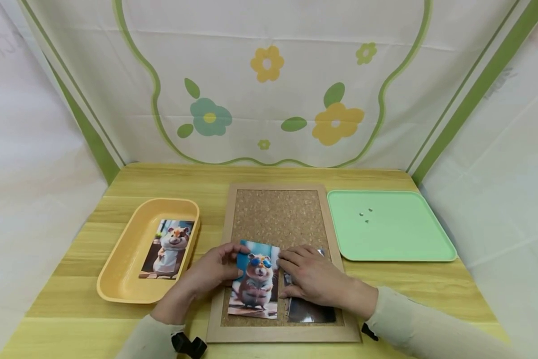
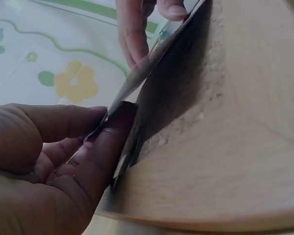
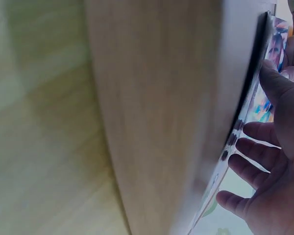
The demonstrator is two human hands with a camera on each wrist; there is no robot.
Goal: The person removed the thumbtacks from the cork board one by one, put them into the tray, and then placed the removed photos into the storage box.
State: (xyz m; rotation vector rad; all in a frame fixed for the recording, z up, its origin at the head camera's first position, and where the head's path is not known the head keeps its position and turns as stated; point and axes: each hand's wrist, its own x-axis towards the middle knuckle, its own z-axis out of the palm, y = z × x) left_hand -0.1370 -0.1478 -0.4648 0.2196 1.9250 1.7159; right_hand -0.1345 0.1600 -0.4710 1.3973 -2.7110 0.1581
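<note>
My left hand pinches the left edge of a photo print of a hamster in blue sunglasses, thumb to one side and fingers to the other. In the left wrist view this print is tilted, its near edge raised off the cork board. My right hand lies over a second, dark glossy print at the board's lower right and hides much of it. Its fingertips reach the sunglasses print's right edge; the right wrist view shows the fingers spread and loosely extended.
On the left stands a yellow tray containing another hamster print. A green tray is at the right, with several small metallic pieces on it. The board's wooden frame surrounds the cork on the wood-grain table.
</note>
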